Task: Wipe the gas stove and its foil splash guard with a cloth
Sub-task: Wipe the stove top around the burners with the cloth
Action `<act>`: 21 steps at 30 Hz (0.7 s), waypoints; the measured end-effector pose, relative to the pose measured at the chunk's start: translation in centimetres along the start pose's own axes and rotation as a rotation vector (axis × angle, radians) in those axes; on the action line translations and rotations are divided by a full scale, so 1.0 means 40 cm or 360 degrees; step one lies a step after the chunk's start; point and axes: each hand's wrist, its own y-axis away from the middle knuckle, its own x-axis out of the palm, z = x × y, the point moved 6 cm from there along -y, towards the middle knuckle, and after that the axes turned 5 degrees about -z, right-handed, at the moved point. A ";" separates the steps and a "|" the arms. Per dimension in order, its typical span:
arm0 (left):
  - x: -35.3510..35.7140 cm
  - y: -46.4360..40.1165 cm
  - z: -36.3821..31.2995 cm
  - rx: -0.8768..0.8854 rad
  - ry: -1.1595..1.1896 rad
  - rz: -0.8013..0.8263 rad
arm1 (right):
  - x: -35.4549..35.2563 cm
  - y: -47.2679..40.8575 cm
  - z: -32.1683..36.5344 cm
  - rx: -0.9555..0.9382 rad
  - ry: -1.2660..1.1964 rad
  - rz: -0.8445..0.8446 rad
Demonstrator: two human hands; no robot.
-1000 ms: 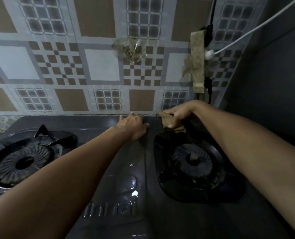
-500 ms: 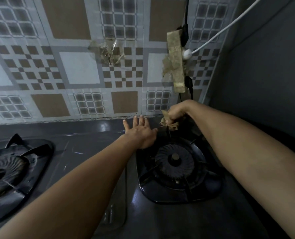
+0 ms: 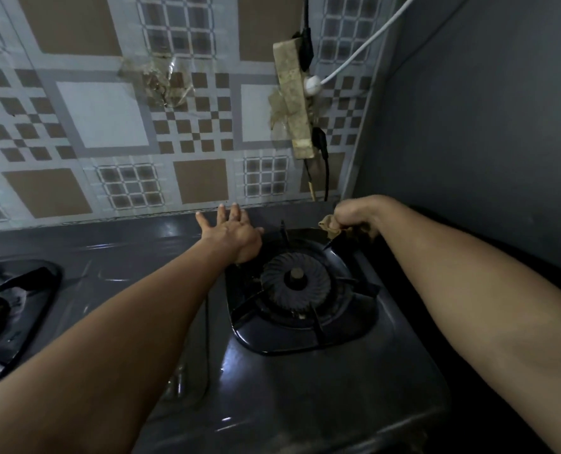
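The right hand [image 3: 354, 216] grips the cloth [image 3: 329, 224] bunched at the gas stove's [image 3: 305, 388] back right corner, the left hand [image 3: 236, 234] pressing flat nearby; soft and limp, it probably wipes best wadded in the fist.

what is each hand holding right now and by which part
The right hand grips a bunched brown cloth at the stove's back right corner, with only its loose ends showing. The left hand holds nothing and rests flat on the stove.

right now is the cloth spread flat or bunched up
Bunched up. The cloth is crumpled inside the right hand, only small folds poking out, at the stove's back right corner.
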 end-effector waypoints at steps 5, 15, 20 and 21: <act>-0.003 0.004 -0.002 -0.0014 -0.0001 -0.0024 | 0.021 0.040 -0.066 0.0235 -0.0535 -0.0071; -0.007 0.006 -0.007 0.0024 0.0071 -0.0059 | 0.081 0.134 -0.186 0.0373 -0.1034 -0.0136; -0.024 0.024 -0.013 0.0020 0.0014 -0.0195 | 0.118 0.224 -0.230 0.0424 -0.1006 -0.0182; -0.035 0.032 -0.019 0.0052 -0.0060 -0.0259 | 0.122 0.241 -0.236 0.0446 -0.0997 -0.0227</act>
